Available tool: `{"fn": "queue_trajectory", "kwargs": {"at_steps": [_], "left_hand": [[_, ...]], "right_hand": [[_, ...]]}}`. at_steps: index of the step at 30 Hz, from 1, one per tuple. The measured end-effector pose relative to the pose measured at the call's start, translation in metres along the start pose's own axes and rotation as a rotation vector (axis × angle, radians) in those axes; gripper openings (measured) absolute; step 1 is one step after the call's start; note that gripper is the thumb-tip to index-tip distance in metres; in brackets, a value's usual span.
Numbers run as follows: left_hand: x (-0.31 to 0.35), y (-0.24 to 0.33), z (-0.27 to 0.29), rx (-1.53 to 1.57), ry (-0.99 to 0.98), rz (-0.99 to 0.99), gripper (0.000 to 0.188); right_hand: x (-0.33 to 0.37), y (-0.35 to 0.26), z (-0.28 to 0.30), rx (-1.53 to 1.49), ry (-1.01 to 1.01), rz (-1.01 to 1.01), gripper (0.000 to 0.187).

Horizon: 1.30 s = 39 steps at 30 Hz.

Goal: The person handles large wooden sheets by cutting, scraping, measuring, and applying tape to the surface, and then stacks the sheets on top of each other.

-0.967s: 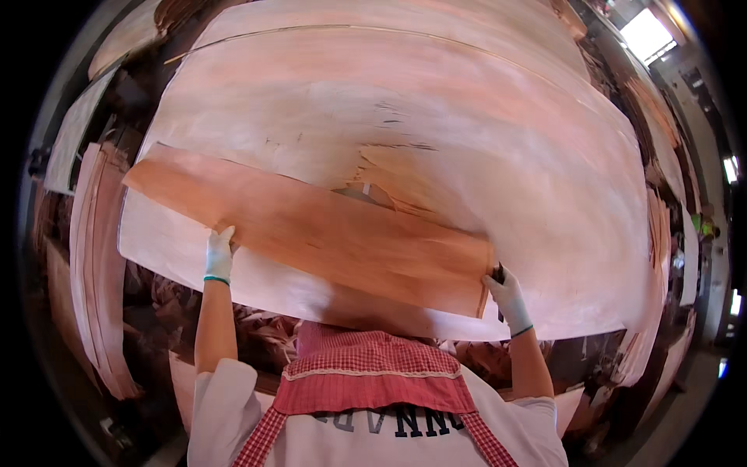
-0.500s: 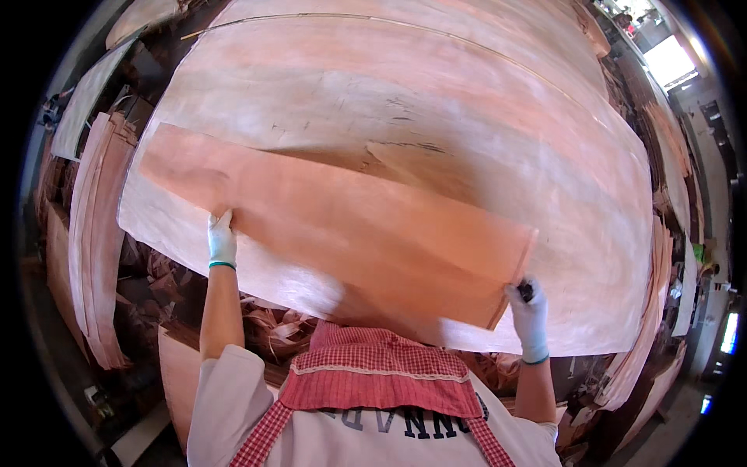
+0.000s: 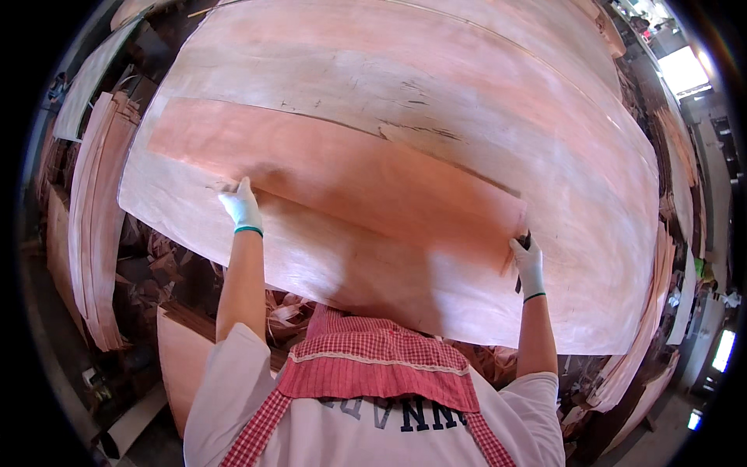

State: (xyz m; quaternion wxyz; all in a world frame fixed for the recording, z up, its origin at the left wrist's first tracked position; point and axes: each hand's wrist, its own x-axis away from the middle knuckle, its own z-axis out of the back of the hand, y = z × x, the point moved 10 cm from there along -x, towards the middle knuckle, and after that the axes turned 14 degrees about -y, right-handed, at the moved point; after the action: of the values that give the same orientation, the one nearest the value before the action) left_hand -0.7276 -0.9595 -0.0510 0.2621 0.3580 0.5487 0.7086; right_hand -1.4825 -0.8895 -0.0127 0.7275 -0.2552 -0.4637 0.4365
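Note:
A long reddish veneer strip (image 3: 350, 167) lies slantwise across a large pale veneer sheet (image 3: 545, 311). My left hand (image 3: 242, 206), in a white glove with a green cuff, is at the strip's near edge, left of its middle. Its thumb and fingers are apart, the fingertips just off the edge. My right hand (image 3: 529, 263), also gloved, is closed around a slim dark tool (image 3: 524, 241) at the strip's right end. The tool's kind is mostly hidden by the fingers. Whether that hand also pinches the strip's corner is unclear.
Dark cracks (image 3: 420, 131) mark the big sheet beyond the strip. A thin stick (image 3: 467, 25) lies across its far part. Stacked veneer strips (image 3: 97, 226) stand at the left, more (image 3: 650, 311) at the right. Veneer scraps (image 3: 288, 311) lie below the near edge.
The strip has moved away from me and now lies flatter on the sheet. My left hand has moved forward and right, loosening from the edge; my right hand has moved slightly forward with the tool.

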Motion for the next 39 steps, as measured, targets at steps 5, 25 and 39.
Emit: {"fn": "queue_trajectory", "kwargs": {"at_steps": [5, 25, 39], "left_hand": [[0.113, 0.126, -0.145, -0.789, -0.091, -0.856, 0.034], [0.200, 0.035, -0.334, -1.188, -0.698, -0.898, 0.064], [-0.030, 0.043, -0.088, -1.101, -0.229, -0.756, 0.038]], "right_hand": [[0.000, 0.021, -0.002, 0.008, -0.030, 0.013, 0.014], [0.019, -0.070, -0.131, 0.011, -0.169, -0.129, 0.031], [0.004, -0.110, -0.202, 0.903, -0.152, 0.224, 0.029]]}}
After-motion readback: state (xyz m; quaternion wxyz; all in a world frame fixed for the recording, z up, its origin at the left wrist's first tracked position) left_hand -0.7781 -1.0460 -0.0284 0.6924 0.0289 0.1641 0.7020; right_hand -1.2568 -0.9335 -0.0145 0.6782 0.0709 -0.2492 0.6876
